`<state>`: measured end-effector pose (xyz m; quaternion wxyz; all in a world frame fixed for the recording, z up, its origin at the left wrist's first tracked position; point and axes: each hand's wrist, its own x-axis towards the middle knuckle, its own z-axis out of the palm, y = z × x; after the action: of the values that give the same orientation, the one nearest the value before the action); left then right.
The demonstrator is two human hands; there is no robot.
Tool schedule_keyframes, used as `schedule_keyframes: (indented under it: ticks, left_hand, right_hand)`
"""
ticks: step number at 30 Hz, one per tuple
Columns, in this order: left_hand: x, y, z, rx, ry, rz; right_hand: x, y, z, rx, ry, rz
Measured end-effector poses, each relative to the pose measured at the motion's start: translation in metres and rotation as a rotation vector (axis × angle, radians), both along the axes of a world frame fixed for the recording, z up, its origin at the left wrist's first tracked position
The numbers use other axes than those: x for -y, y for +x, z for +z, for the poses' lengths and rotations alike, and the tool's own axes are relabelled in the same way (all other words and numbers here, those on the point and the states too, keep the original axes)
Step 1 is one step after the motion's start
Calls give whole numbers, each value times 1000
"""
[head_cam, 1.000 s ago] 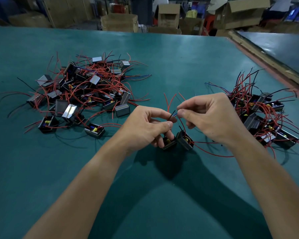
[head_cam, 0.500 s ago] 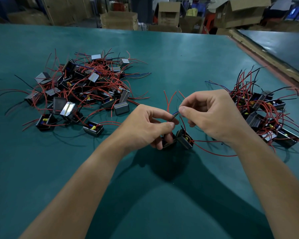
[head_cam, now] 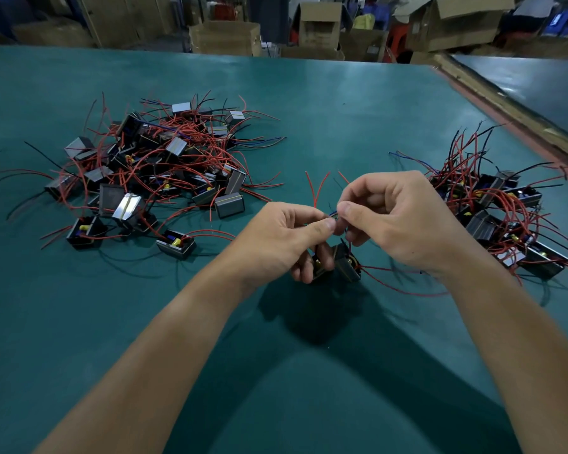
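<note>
Over at the left of the green mat (head_cam: 309,103) sits a loose heap (head_cam: 151,172) of small black modules, leads splayed every way; unworked stock, by my guess, kept within reach. Centre: left hand (head_cam: 282,239), thumb and forefinger pressed together on the wire ends (head_cam: 333,215), lower fingers curled round the left module (head_cam: 318,271), probably so it cannot swing while the leads are worked. Just beside it, touching or nearly so, the right module (head_cam: 347,262) stands tilted at the mat, its open face with a yellow part turned toward the right; long axis roughly far-left to near-right. Thin leads rise from the modules to the pinch, so the joint points up and slightly away. Right hand (head_cam: 404,224) meets the left fingertip to fingertip, thumb and forefinger clamped on the same wire ends, other fingers curled loosely beneath; it looks like two leads being twisted together. A red lead (head_cam: 407,291) trails from the right module out under the right wrist. Farther right, a second heap (head_cam: 499,221), wires bunched more upright, likely the finished lot.
</note>
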<state>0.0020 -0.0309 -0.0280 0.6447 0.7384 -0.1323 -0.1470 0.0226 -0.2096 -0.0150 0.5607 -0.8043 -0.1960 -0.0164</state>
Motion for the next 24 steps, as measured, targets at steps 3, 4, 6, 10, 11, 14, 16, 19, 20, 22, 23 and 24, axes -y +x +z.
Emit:
schedule_keyframes:
  ticks: [3,4,6,10,11,14,16,19,20,22,23,24]
  left_hand:
    - [-2,1,-1,-74,-47,-23]
    - [-2,1,-1,-97,-62,-33]
    - [-1,2,-1,-129,-73,-49]
    - [-3,3,1,-155,-59,-63]
    - [-4,3,2,-154,-53,-70]
    - [-5,2,3,-136,-3,-105]
    - [-6,1,3,-126,30,-131]
    - [-8,0,2,-96,45,-151]
    - [-8,-1,2,-79,44,-150]
    - [-7,-1,1,-28,49,-128]
    - [-6,-1,0,12,66,-108]
    - [-4,-1,-1,65,101,-82]
  right_hand:
    - [0,0,0,57,-31,-2]
    - [0,0,0,73,-44,-6]
    - [1,0,0,82,-56,-10]
    - [5,1,2,76,-106,38]
    - [7,1,3,74,-120,55]
    - [11,0,6,71,-152,90]
    - [11,-1,6,58,-166,119]
    - [10,-1,5,10,-178,147]
    - [10,-1,5,-10,-183,144]
    - [10,-2,5,-45,-196,119]
    - [10,-2,5,-63,-204,101]
    - [9,-3,6,-85,-211,83]
